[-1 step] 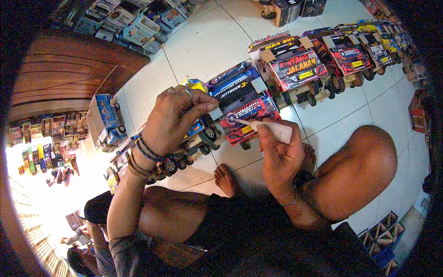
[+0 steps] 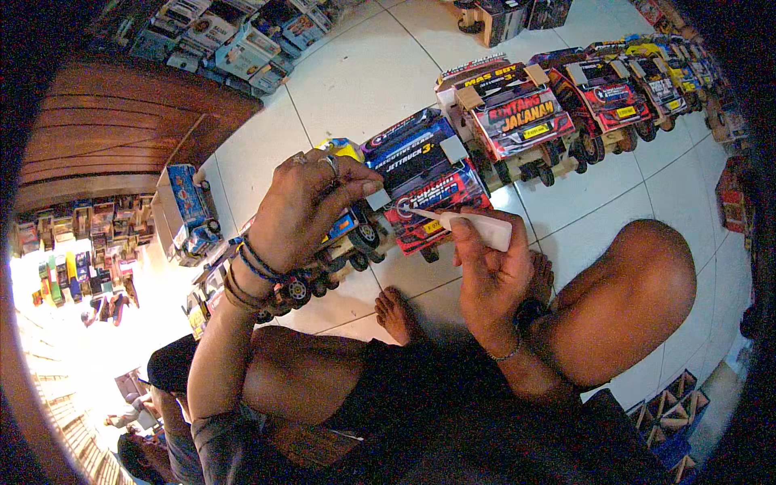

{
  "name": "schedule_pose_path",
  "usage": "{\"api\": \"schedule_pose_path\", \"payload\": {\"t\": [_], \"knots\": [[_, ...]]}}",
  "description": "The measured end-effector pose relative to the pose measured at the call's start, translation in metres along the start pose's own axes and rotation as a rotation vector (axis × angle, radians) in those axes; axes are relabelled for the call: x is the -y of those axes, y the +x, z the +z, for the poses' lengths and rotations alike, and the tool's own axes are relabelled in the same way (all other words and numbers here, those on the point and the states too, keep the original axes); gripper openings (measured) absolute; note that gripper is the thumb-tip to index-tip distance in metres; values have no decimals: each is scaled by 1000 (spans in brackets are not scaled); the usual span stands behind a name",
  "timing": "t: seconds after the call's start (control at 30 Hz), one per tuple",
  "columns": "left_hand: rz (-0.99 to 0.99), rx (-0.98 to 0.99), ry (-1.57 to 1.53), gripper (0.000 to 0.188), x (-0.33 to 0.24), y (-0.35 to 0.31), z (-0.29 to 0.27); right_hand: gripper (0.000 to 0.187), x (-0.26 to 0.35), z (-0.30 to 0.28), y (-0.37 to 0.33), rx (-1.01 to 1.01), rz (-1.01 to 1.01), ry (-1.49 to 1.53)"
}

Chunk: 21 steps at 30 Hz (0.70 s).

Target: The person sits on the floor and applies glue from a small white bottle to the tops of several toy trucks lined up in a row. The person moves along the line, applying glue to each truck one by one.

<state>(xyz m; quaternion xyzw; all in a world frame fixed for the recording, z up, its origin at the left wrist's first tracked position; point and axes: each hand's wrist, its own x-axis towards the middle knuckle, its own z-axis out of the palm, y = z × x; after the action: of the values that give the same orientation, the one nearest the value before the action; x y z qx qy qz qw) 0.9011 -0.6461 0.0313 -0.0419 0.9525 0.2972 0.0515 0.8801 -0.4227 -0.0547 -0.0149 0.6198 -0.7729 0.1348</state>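
Observation:
My left hand (image 2: 301, 206) pinches a small pale square piece (image 2: 377, 199) between thumb and finger, at the left front corner of a blue, black and red toy truck (image 2: 414, 166). A matching pale square (image 2: 453, 150) sticks out at that truck's right corner. In my right hand (image 2: 495, 279) is a small white nozzle bottle (image 2: 490, 231), its thin tip pointing left, close to the truck's front near the pinched piece. Whether the tip touches the truck, I cannot tell. A second toy truck (image 2: 347, 224), blue and yellow, is partly hidden by my left hand.
More toy trucks (image 2: 521, 113) line up to the right across the tiled floor (image 2: 347, 81). Past my left hand stands a blue truck (image 2: 192, 202) near a brown wooden panel (image 2: 113, 121). My bare foot (image 2: 396, 315) and bent knee (image 2: 630, 299) are close by.

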Motion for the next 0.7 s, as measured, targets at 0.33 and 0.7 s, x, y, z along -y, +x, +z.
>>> {"api": "schedule_pose_path", "payload": {"t": [0.33, 0.7], "knots": [[-33, 7, 44, 18, 1, 5, 0, 24, -1, 2, 4, -6, -13, -60], [-79, 23, -17, 15, 2, 6, -1, 21, 3, 1, 6, 58, -70, -81]]}}
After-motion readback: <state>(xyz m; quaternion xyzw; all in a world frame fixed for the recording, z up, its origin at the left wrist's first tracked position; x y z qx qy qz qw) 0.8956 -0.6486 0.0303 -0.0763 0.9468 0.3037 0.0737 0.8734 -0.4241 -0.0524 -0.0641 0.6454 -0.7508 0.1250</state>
